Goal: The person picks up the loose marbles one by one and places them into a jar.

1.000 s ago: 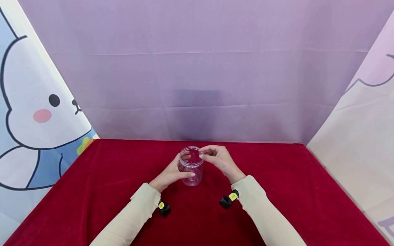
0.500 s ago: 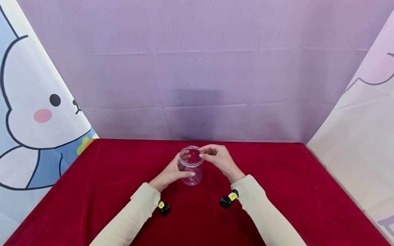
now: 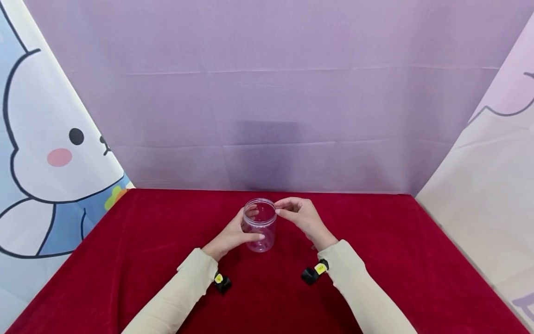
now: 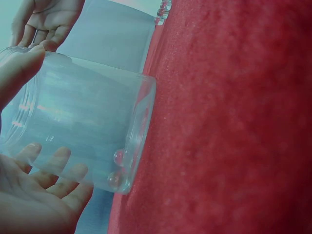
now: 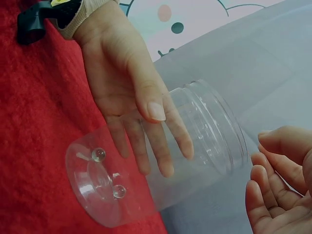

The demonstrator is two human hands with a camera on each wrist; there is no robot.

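Observation:
My left hand (image 3: 231, 235) grips a clear plastic jar (image 3: 268, 228), its thumb on the near side and the fingers round the far side. The jar stands upright on the red cloth without a lid. Inside, at its bottom, lie two clear glass marbles (image 5: 99, 155), which also show in the left wrist view. Just right of the jar's threaded rim is my right hand (image 3: 301, 215), thumb and fingers loosely bent. In the right wrist view nothing shows between those fingertips. More clear marbles (image 4: 163, 10) sit on the cloth beyond the jar in the left wrist view.
Red cloth (image 3: 146, 260) covers the table. A lilac curtain (image 3: 267, 93) closes off the back, and printed cartoon panels stand at the left (image 3: 62, 116) and right (image 3: 492, 185). Both wrists wear small black cameras (image 3: 309, 275).
A second ago a small round thing showed at my right fingertips over the rim; it is gone from there. The right hand has shifted slightly right. The left hand and jar stay put.

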